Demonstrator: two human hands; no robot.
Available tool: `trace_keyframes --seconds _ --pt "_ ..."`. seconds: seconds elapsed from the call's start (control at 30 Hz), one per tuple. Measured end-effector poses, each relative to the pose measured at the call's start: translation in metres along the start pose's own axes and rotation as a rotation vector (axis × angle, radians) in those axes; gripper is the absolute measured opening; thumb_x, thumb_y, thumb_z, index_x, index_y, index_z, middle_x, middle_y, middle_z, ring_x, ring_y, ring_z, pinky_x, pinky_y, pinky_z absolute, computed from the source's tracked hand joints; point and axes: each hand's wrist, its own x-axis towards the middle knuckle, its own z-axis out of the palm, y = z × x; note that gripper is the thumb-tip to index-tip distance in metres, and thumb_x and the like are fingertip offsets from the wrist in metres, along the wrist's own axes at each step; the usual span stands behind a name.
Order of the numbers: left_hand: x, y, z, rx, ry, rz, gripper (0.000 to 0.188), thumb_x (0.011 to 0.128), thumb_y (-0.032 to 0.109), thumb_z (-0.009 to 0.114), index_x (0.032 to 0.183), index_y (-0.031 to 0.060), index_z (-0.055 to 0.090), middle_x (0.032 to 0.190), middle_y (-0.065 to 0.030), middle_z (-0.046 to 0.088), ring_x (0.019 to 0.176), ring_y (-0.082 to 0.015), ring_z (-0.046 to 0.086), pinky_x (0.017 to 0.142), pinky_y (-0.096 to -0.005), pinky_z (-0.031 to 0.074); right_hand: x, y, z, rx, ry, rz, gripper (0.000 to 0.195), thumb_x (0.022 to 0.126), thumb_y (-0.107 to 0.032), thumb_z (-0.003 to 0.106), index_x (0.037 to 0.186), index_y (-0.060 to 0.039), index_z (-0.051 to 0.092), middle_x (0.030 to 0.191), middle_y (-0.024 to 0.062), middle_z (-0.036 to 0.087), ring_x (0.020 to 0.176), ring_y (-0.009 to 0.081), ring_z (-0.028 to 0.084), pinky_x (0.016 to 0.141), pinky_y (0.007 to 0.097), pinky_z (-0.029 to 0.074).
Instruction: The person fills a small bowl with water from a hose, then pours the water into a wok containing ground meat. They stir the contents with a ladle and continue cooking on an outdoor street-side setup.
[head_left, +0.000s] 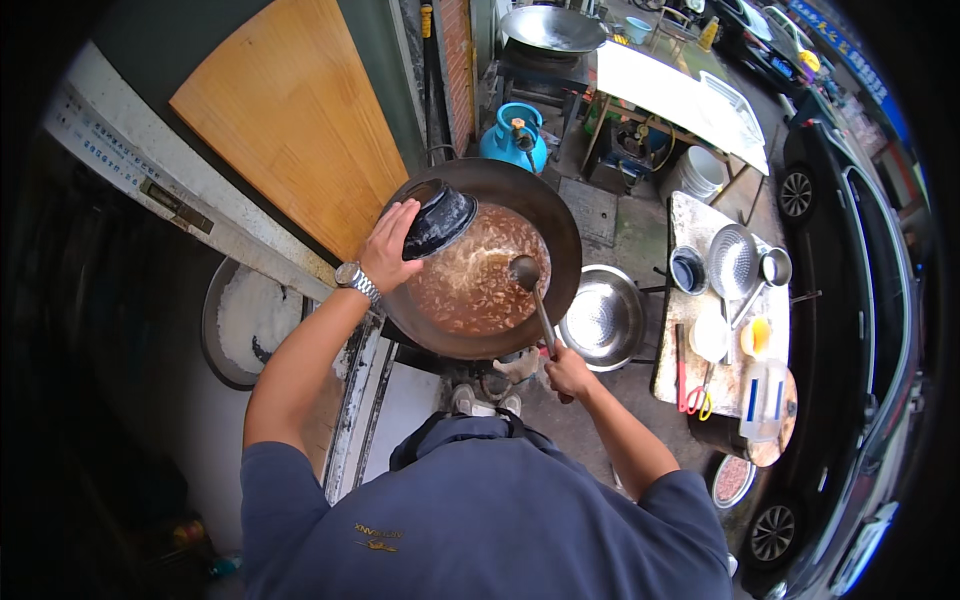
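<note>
A large wok (559, 225) holds a brown broth (457, 307) with many small pieces in it and a paler streak near the middle. My left hand (390, 244), a metal watch on its wrist, grips a black bowl (442, 225) tilted over the wok's left side. In my right hand (570, 373) is the handle of a ladle (526, 271), whose dark round head rests at the broth's surface on the right. What is left inside the bowl cannot be seen.
A wooden board (292, 120) leans left of the wok. Behind it stands a blue gas cylinder (514, 139). A steel basin (602, 319) sits to the right, beside a small table (664, 375) bearing a perforated skimmer (733, 259), bowls and scissors (699, 397). A black car (825, 300) is parked beyond.
</note>
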Motion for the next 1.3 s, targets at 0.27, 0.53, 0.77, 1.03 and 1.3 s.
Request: trace_keyframes --seconds 0.27,0.53,0.77,1.03,1.3 --pt "0.013 0.012 -0.011 0.048 -0.083 -0.004 0.092 0.062 0.012 0.08 0.143 0.006 0.035 0.145 -0.0158 0.04 0.134 -0.0366 0.037 0.11 -0.0416 0.035 0.066 -0.076 0.05 0.422 -0.371 0.054 0.018 0.086 -0.008 0.045 0.104 -0.0046 0.048 0.061 0.0108 0.055 0.039 0.0211 0.049 0.032 0.0356 0.037" --pt "0.003 0.012 -0.017 0.084 -0.04 -0.014 0.093 0.063 0.011 0.08 0.143 0.0052 0.034 0.145 -0.0157 0.039 0.134 -0.0369 0.036 0.11 -0.0415 0.035 0.085 -0.031 0.027 -0.405 0.057 -0.085 0.06 0.088 -0.014 0.046 0.143 0.0008 0.027 0.096 0.0318 0.064 0.093 0.0404 0.065 0.077 0.0475 0.052" --pt "-0.015 -0.001 -0.004 0.048 -0.018 -0.105 0.093 0.063 0.011 0.079 0.143 0.005 0.033 0.146 -0.0158 0.039 0.134 -0.0378 0.036 0.11 -0.0416 0.035 0.049 -0.09 0.045 0.753 -0.355 0.247 0.025 0.089 -0.005 0.045 0.114 -0.0059 0.049 0.058 0.0073 0.048 0.028 0.011 0.029 0.025 0.0274 0.021" --pt "-0.02 0.003 0.049 -0.425 0.309 -0.549 0.08 0.073 0.018 0.079 0.14 0.0044 0.037 0.139 -0.0172 0.049 0.123 -0.0314 0.051 0.1 -0.0359 0.044 0.092 -0.032 0.037 -0.209 0.063 -0.063 0.046 0.095 -0.03 0.041 0.118 0.0075 0.052 0.1 0.0273 0.066 0.1 0.0406 0.063 0.086 0.0471 0.05" --pt "-0.001 0.121 0.118 -1.647 0.239 -1.173 0.041 0.086 0.027 0.067 0.12 0.0094 0.052 0.11 -0.007 0.061 0.095 -0.0211 0.063 0.078 -0.0405 0.055 -0.022 -0.007 0.003 0.044 0.016 -0.045 0.045 0.087 -0.034 0.059 0.118 -0.0016 0.061 0.098 0.0223 0.068 0.094 0.0365 0.065 0.082 0.0418 0.05"
